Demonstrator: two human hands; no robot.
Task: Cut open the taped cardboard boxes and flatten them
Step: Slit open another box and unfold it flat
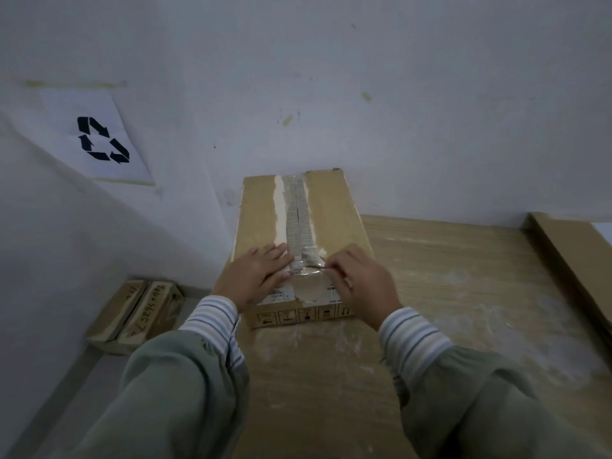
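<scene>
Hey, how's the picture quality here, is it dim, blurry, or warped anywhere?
Head view: dim, flat, bluish light with soft shadows; faint glare on the clear tape near the right hand; wide-angle bending at the edges skews the recycling sign; the sleeves and floor boxes look smeared, while the cardboard box and left hand stay fairly sharp.

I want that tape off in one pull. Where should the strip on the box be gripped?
Likely at its near end, from the right, where the right hand pinches it. The tape strip runs lengthwise along the box, so pull away, left hand pressing flat.
</scene>
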